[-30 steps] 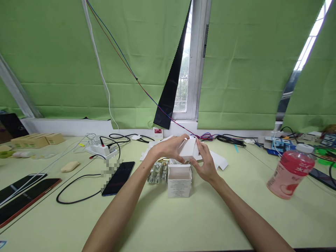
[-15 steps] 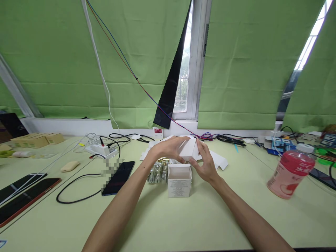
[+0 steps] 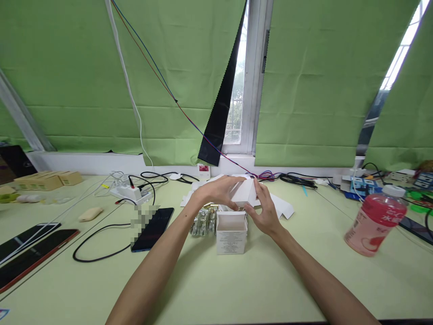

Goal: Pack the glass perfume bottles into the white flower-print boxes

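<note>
Between my two hands is a small white cardboard box (image 3: 242,194), raised just behind another box. My left hand (image 3: 218,192) grips its left side, with the thumb low at the front. My right hand (image 3: 265,210) closes on its right side with fingertips and thumb. Directly in front stands an open white box (image 3: 231,237), upright, with small print on its near face. Several shiny foil packets (image 3: 204,221) lie to the left of that box, partly behind my left wrist. White flattened cardboard pieces (image 3: 282,207) lie behind my hands.
A black phone (image 3: 154,230) with a cable lies left of my arm. To the right stands a pink drink bottle (image 3: 374,223). A white power strip (image 3: 130,193), black cables (image 3: 294,179) and tan boxes (image 3: 47,180) line the back; more phones (image 3: 37,253) lie far left.
</note>
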